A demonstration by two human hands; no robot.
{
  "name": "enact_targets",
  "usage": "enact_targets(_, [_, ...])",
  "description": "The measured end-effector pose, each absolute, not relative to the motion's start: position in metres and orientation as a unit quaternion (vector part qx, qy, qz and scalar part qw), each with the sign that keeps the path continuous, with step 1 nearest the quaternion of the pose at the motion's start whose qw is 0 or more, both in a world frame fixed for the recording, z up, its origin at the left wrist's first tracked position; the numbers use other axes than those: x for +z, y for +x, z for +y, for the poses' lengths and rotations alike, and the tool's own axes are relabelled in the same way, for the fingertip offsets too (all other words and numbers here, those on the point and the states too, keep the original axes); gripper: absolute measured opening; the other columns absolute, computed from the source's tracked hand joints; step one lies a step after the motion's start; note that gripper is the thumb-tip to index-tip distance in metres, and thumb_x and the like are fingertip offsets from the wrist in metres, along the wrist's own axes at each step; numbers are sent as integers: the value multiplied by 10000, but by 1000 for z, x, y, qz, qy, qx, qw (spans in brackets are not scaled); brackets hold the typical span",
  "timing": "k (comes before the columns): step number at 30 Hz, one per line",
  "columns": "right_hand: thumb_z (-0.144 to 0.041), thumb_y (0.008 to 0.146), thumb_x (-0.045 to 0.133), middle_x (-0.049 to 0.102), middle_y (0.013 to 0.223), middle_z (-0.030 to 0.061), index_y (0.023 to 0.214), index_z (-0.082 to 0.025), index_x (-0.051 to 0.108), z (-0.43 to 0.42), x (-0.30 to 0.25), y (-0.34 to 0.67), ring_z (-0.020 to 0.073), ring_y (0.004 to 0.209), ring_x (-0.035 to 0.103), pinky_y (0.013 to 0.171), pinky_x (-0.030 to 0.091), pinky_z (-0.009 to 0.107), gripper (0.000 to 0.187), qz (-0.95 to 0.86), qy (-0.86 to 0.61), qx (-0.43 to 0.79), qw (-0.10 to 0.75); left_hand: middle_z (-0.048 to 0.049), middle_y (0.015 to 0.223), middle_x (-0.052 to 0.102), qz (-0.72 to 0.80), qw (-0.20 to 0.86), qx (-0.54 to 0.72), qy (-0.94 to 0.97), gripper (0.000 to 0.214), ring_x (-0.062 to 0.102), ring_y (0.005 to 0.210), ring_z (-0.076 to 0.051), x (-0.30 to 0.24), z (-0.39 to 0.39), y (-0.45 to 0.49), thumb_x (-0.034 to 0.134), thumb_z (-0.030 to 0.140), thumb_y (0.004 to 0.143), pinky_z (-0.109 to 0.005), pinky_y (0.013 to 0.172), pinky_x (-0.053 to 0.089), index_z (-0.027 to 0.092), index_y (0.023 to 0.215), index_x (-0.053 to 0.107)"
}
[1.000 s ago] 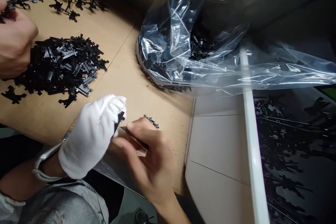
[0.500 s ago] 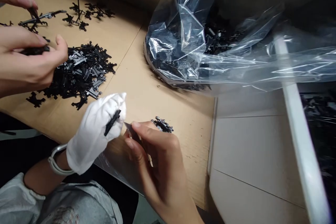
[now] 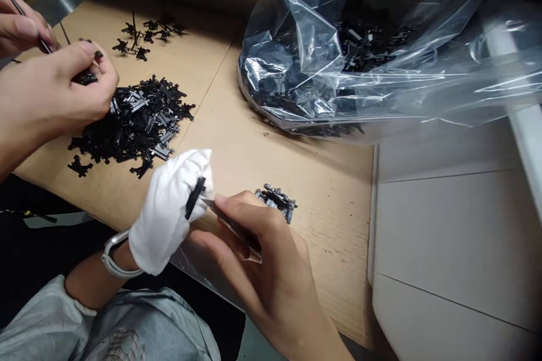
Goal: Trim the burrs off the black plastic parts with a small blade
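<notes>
My left hand [image 3: 167, 208], in a white glove, is closed on a small black plastic part [image 3: 195, 198] that sticks out along its palm side. My bare right hand [image 3: 271, 254] grips a knife [image 3: 232, 224] with a narrow pointed blade. The blade's tip is right beside the black part, and I cannot tell whether it touches. Behind my right hand lies a small group of black parts [image 3: 277, 200], partly covered by my knuckles. To the left of my glove is a large heap of similar black plastic parts [image 3: 139, 124].
A co-worker's hands [image 3: 63, 73] work over the heap's left side with a thin tool. Black parts still on sprues [image 3: 144, 39] stand farther back. A clear plastic bag [image 3: 296, 67] of black parts is at the back right, beside a pale panel [image 3: 440, 225] right of the cardboard-coloured tabletop [image 3: 224, 141].
The view has shifted, so most things appear farther right. The knife tip is now closer to the black part. The co-worker's hands have lifted away from a sprue piece.
</notes>
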State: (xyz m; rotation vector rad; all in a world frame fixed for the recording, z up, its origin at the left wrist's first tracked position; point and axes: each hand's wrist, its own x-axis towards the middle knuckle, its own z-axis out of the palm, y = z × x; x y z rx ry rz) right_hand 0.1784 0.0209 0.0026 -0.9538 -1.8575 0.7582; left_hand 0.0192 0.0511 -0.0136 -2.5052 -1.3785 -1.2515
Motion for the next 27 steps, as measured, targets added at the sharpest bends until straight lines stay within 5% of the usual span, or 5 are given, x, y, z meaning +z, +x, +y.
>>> enact_targets(6, [-207, 999, 628, 589, 816, -7, 1140, -218, 557, 20, 4, 178, 107, 657, 568, 465, 400, 186, 158, -757, -392, 273, 445, -22, 910, 716, -436, 35, -394, -808, 195, 719, 821, -143, -15, 51, 21, 398, 207, 1065, -244, 796, 613, 163, 1190, 541])
enact_targets(15, [-172, 1000, 608, 571, 771, -12, 1105, -199, 598, 19, 1, 176, 90, 568, 498, 444, 378, 187, 109, -764, -410, 251, 431, -62, 1052, 747, -470, 33, -426, -772, 283, 720, 989, -150, -25, 45, 26, 362, 287, 1087, -214, 939, 567, 152, 1181, 592])
enact_targets(27, [-91, 983, 603, 586, 750, -22, 1021, -202, 619, 22, 10, 180, 88, 597, 555, 501, 436, 202, 118, -770, -382, 312, 405, 82, 759, 653, -428, -18, -449, -784, 195, 663, 653, -93, -15, 60, 25, 413, 159, 989, -220, 687, 582, 240, 1029, 586])
